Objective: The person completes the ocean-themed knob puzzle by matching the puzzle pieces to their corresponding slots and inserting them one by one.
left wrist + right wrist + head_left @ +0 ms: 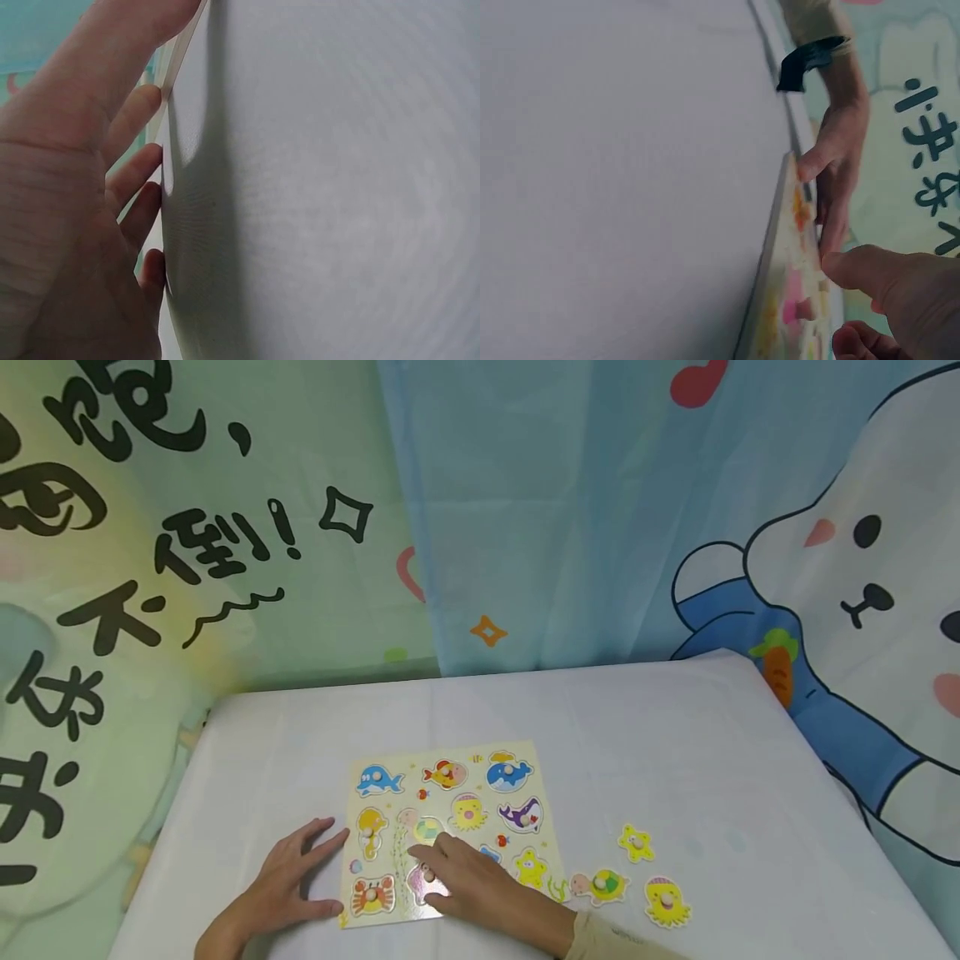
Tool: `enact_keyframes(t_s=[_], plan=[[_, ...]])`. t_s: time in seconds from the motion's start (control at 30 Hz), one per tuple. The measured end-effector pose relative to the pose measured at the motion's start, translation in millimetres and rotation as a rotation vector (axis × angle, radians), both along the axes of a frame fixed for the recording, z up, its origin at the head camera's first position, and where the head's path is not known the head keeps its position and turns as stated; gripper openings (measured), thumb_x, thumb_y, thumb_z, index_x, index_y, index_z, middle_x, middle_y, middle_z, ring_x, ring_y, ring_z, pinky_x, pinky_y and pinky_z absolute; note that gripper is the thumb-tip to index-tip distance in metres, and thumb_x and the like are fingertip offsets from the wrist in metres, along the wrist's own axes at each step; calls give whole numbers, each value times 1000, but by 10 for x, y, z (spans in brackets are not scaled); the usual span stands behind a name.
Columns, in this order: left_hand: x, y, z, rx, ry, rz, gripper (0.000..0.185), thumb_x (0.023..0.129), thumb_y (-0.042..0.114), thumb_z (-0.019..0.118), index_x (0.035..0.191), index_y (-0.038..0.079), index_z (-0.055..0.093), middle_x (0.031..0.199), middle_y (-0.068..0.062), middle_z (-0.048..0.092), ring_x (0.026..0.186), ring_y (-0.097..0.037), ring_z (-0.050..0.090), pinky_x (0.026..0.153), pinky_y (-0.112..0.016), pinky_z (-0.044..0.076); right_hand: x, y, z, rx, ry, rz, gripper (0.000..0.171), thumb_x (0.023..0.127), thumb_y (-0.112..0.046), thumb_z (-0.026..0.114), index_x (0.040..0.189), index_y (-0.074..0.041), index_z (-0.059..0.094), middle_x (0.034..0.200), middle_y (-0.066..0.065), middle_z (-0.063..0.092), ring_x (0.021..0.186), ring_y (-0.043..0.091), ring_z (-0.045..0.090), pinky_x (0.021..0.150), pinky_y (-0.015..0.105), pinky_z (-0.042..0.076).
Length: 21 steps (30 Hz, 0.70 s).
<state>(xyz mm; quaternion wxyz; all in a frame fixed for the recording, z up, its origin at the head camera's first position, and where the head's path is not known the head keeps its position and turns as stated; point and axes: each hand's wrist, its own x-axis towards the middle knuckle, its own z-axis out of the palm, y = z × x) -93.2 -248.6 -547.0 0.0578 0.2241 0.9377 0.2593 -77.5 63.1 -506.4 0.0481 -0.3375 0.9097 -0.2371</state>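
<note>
A pale yellow knob puzzle board (442, 912) with printed sea animals lies flat on the white table. My left hand (281, 872) rests beside its left edge, fingers spread, with thumb and fingertips right at the rim. In the left wrist view the fingers (135, 176) are extended along that edge. Over the lower middle of the board reaches my right hand (483, 885), its index finger and thumb apart on either side of a pink knobbed piece (422, 883). The right hand hides some of the board's lower right part.
Right of the board lie a yellow starfish piece (636, 843), a turtle piece (607, 885) and a yellow octopus piece (667, 903). Several knobbed pieces sit in the board, among them a crab (372, 896) and a seahorse (371, 832). A printed curtain (525, 527) hangs behind the table.
</note>
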Motion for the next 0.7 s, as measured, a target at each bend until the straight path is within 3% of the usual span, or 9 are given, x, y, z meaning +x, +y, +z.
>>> enact_keyframes(t_s=[0.1,0.27,0.4,0.57,0.7], plan=[[2,1,-30,-6,-12,6,90,66,59,80,142,24,50,149,-15,40,133,-40,36,101,-59,30,122,183,73,-10,-15,-5,45,84,-25,74,126,-19,58,89,-9,49,72,-2,37,59,6,33],[1,-1,-61,-10,-31,4,90,67,62,78,144,26,48,150,-14,39,134,-40,35,102,-60,30,294,752,101,-23,-5,-45,37,85,-24,72,120,-17,64,94,-9,55,80,-3,45,69,8,44],[-2,-27,-70,-7,-18,0,89,67,61,78,143,26,48,150,-13,38,134,-40,35,102,-59,29,381,1226,89,12,-17,-210,33,81,-18,74,114,-17,67,88,-13,52,78,-5,42,66,11,44],[-14,-53,-64,3,8,-4,88,67,59,79,142,24,50,149,-13,39,133,-39,36,101,-55,28,453,1626,6,117,41,-433,34,73,-19,81,103,-20,67,92,-15,52,80,-3,43,68,17,47],[-14,-53,-51,-4,16,-12,88,68,59,78,143,24,49,149,-14,40,132,-39,37,100,-56,29,511,1867,6,177,-4,-536,37,70,-21,84,102,-21,66,97,-12,54,84,0,48,75,22,52]])
